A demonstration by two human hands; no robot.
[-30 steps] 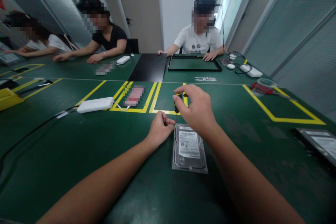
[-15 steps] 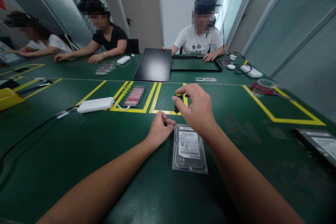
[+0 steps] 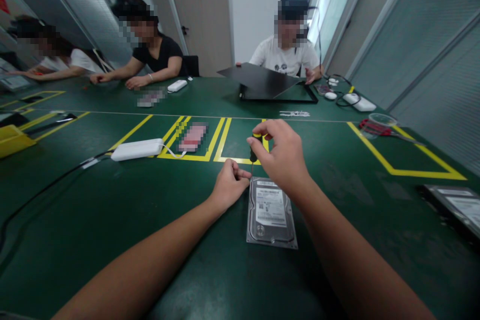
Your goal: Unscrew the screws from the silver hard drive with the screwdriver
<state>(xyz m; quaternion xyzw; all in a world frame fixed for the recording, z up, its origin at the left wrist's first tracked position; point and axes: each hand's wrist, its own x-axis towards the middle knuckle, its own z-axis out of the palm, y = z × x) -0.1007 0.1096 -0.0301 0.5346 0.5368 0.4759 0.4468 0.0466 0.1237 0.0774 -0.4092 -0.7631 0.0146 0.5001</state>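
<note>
A silver hard drive (image 3: 270, 217) with a white label lies flat on the green table. My right hand (image 3: 283, 152) is closed on a small dark screwdriver (image 3: 253, 154) with a yellow-topped handle. The screwdriver stands nearly upright, its tip at the drive's far left corner. My left hand (image 3: 229, 186) is closed at that same corner, thumb and index fingertip against the drive's edge beside the screwdriver's shaft. The exact contact of these fingertips and of the tip is too small to make out.
Another hard drive (image 3: 455, 207) lies at the right edge. A white power bank (image 3: 137, 150) with a cable and a blurred phone (image 3: 193, 137) lie left. Red-handled pliers (image 3: 378, 127) rest far right. Across the table, a person holds a dark panel (image 3: 262, 80) over a black frame (image 3: 315, 95).
My hands, the screwdriver and the hard drive stay almost in place. The person across has moved the dark panel rightward, tilting it over the black frame.
</note>
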